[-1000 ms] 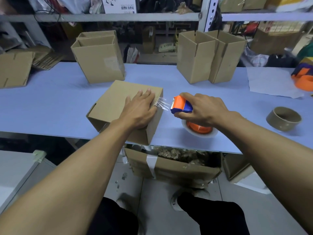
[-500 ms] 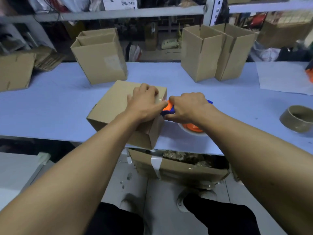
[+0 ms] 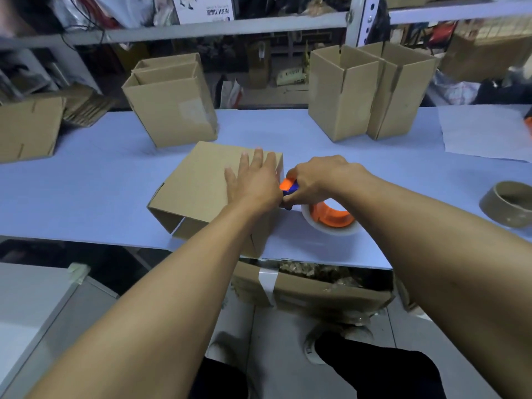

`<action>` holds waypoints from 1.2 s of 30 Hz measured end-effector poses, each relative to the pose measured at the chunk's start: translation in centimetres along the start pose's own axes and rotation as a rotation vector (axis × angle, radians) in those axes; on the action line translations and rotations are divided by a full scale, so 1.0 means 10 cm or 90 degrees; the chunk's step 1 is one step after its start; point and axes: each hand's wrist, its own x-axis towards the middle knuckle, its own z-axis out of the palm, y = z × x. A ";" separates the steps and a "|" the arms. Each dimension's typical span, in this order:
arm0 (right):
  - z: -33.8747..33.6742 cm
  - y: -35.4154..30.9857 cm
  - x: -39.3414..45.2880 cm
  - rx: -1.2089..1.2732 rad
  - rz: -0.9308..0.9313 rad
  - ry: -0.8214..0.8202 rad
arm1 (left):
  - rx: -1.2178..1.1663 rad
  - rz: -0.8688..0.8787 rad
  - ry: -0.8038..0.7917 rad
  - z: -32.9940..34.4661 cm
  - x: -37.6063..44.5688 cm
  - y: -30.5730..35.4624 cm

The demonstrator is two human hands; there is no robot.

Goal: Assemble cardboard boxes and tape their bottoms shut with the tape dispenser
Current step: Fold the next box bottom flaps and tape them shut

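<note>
Fingers (image 3: pixel 260 161) of my left hand (image 3: pixel 253 182) lay straight and a little spread, pressed flat on the upturned bottom of the box (image 3: pixel 207 180) at the middle of the frame. My right hand (image 3: pixel 316 180) was curled tight round the handle of the tape dispenser (image 3: pixel 325 214), whose orange and blue head sat just against the box's right edge, right beside my left palm.

What worried me most was the cutting edge: it sat so near the heel of my left hand that a sharp pull could have nicked me. I could not see the strip itself, since both hands hid it, so I could not tell whether it was stuck down. If it had not gripped the cardboard well, a tug would have peeled it away instead of tearing it. The box also stood close to the near edge of the desk (image 3: pixel 86 191), and I judged that a hard sideways pull with too light a press might have slid it or tipped it off onto the open carton (image 3: pixel 302 286) on the floor below.

The box itself was plain brown cardboard, lying turned at an angle, its top face smooth and unmarked. At its lower left corner a flap stood slightly open, showing a dark gap. The dispenser's clear roll on its orange hub rested on the desk, right of centre.
</note>
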 end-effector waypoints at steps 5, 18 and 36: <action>0.12 0.01 -0.16 -0.079 -0.007 0.054 | 0.020 -0.007 0.046 0.09 0.00 -0.01; 0.29 0.28 -0.66 0.374 -0.055 0.340 | -0.502 0.002 0.217 -0.48 -0.21 -0.02; 0.06 0.06 -0.67 0.377 -0.094 0.433 | -0.760 -0.164 -0.130 -0.90 -0.51 0.01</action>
